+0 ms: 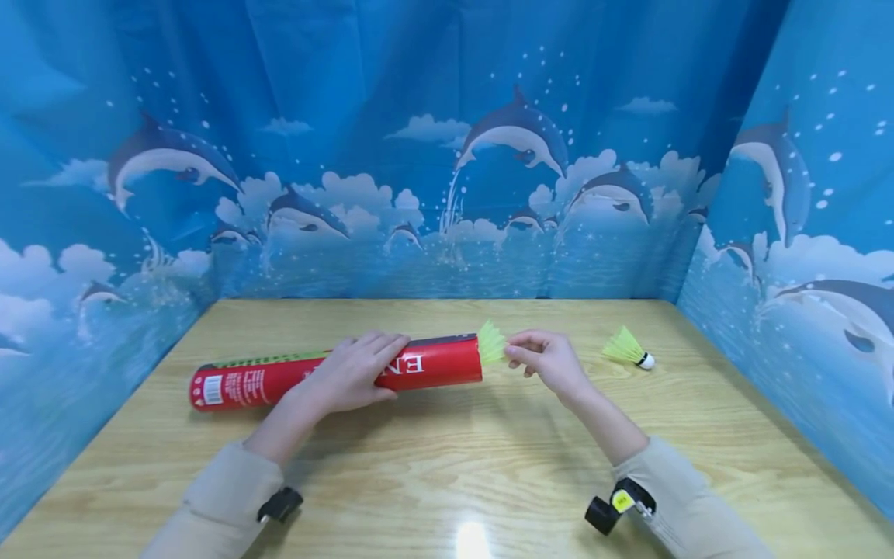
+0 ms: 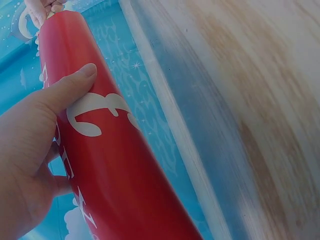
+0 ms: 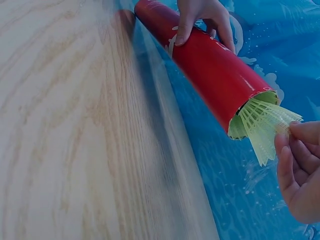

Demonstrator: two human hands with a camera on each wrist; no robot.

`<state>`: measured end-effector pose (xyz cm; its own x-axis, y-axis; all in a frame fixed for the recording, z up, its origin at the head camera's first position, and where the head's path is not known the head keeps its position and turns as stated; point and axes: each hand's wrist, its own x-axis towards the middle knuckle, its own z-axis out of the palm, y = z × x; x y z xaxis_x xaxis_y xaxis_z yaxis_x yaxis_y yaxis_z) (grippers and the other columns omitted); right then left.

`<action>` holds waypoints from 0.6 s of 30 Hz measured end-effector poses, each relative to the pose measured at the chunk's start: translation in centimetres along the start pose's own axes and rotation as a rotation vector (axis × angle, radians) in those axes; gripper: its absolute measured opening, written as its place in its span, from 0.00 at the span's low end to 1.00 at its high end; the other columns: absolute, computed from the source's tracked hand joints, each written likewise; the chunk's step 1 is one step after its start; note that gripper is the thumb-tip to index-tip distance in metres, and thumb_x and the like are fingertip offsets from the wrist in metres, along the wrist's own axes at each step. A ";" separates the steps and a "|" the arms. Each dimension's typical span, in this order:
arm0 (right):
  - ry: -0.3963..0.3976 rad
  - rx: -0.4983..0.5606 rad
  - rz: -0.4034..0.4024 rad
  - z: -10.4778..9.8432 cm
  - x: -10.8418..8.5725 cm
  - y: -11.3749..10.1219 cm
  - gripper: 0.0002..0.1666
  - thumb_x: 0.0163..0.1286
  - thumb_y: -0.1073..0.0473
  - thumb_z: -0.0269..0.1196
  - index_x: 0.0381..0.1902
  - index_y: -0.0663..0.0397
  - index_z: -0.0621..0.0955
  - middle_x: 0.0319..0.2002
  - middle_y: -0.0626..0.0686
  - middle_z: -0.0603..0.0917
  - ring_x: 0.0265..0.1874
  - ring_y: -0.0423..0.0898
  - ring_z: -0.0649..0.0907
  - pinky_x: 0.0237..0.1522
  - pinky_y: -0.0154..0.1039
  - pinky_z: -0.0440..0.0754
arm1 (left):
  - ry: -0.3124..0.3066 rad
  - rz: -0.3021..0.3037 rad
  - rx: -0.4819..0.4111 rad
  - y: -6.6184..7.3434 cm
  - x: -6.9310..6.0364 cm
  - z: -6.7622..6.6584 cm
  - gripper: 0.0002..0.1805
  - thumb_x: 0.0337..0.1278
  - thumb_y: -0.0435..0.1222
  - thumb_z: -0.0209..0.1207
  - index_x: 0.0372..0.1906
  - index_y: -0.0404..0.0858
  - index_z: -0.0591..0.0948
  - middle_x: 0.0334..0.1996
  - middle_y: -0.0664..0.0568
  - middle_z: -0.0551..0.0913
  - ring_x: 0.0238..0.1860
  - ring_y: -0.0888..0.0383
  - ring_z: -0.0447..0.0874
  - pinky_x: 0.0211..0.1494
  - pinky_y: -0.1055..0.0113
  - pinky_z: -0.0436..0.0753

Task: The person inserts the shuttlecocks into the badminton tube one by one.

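Observation:
A red shuttlecock tube (image 1: 440, 365) lies slanted above the table, its open end toward the right. My left hand (image 1: 356, 369) grips it around the middle, the thumb lying along its side in the left wrist view. At the open end, a yellow-green shuttlecock (image 3: 262, 127) sticks out with its skirt outward; its cork end is hidden inside the tube (image 3: 215, 72). Thumb and fingertips of my right hand (image 1: 548, 361) pinch the skirt's edge. Off to the right, a second yellow shuttlecock (image 1: 624, 347) with a white base lies on the table.
The wooden table (image 1: 447, 473) spreads out under both arms. A blue dolphin-print curtain (image 1: 391, 155) stands behind it and along both sides. Each sleeve carries a small black wrist camera, such as the right one (image 1: 618, 501).

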<state>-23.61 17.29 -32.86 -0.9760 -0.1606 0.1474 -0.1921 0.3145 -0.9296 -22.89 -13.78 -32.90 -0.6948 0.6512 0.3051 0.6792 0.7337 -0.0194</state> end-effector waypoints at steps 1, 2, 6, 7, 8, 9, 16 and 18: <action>-0.001 -0.005 0.003 0.1 0.0 0.0 0.13 0.62 0.64 0.62 0.42 0.69 0.80 0.30 0.57 0.85 0.27 0.41 0.81 0.27 0.36 0.78 | 0.001 0.002 0.000 0.0 0.0 0.0 0.49 0.30 0.45 0.76 0.64 0.38 0.68 0.56 0.47 0.74 0.56 0.50 0.71 0.50 0.46 0.76; -0.002 -0.005 0.008 0.2 0.0 0.1 0.13 0.62 0.64 0.62 0.42 0.69 0.80 0.31 0.58 0.85 0.28 0.41 0.81 0.28 0.36 0.79 | 0.002 0.003 0.000 0.0 0.0 0.0 0.49 0.29 0.45 0.76 0.64 0.38 0.68 0.56 0.47 0.74 0.56 0.50 0.71 0.50 0.46 0.76; -0.007 0.000 0.022 0.4 0.0 0.1 0.12 0.63 0.65 0.61 0.41 0.69 0.81 0.33 0.58 0.84 0.31 0.43 0.80 0.33 0.40 0.80 | 0.005 0.005 0.001 0.0 0.1 0.0 0.49 0.30 0.45 0.76 0.64 0.38 0.67 0.57 0.47 0.74 0.56 0.50 0.71 0.50 0.46 0.76; -0.011 0.004 0.023 0.5 0.0 0.1 0.12 0.63 0.65 0.61 0.41 0.69 0.80 0.33 0.58 0.84 0.32 0.44 0.80 0.34 0.41 0.80 | 0.009 0.006 0.001 0.0 0.1 -0.1 0.49 0.30 0.45 0.76 0.64 0.38 0.67 0.57 0.47 0.74 0.56 0.50 0.71 0.50 0.46 0.76; -0.016 0.008 0.022 0.5 0.0 0.2 0.12 0.63 0.65 0.61 0.42 0.70 0.80 0.34 0.58 0.84 0.32 0.45 0.81 0.36 0.42 0.80 | 0.013 0.005 0.000 0.0 0.1 -0.1 0.49 0.30 0.45 0.76 0.64 0.38 0.67 0.57 0.47 0.74 0.56 0.50 0.71 0.50 0.46 0.76; -0.018 0.009 0.019 0.5 0.0 0.2 0.12 0.63 0.66 0.61 0.41 0.70 0.80 0.34 0.58 0.84 0.32 0.45 0.81 0.37 0.43 0.81 | 0.016 0.007 0.000 0.0 0.1 -0.1 0.49 0.30 0.45 0.76 0.64 0.38 0.67 0.57 0.46 0.74 0.56 0.50 0.71 0.50 0.46 0.76; -0.020 -0.017 -0.008 0.5 0.0 0.4 0.12 0.63 0.66 0.61 0.41 0.71 0.80 0.33 0.57 0.84 0.31 0.47 0.83 0.39 0.48 0.81 | 0.028 0.011 0.007 -0.1 0.1 0.0 0.49 0.29 0.45 0.76 0.64 0.37 0.67 0.57 0.46 0.74 0.56 0.49 0.71 0.50 0.45 0.75; -0.021 -0.031 -0.011 0.5 0.1 0.5 0.11 0.64 0.66 0.61 0.41 0.70 0.80 0.33 0.57 0.84 0.33 0.52 0.83 0.39 0.50 0.81 | 0.031 0.011 0.005 -0.1 0.1 0.0 0.49 0.29 0.45 0.76 0.64 0.38 0.68 0.57 0.46 0.74 0.56 0.49 0.71 0.50 0.45 0.76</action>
<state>-23.73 16.92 -33.49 -0.9713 -0.1842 0.1503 -0.2066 0.3412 -0.9170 -23.04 -13.75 -32.86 -0.6795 0.6529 0.3346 0.6854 0.7276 -0.0280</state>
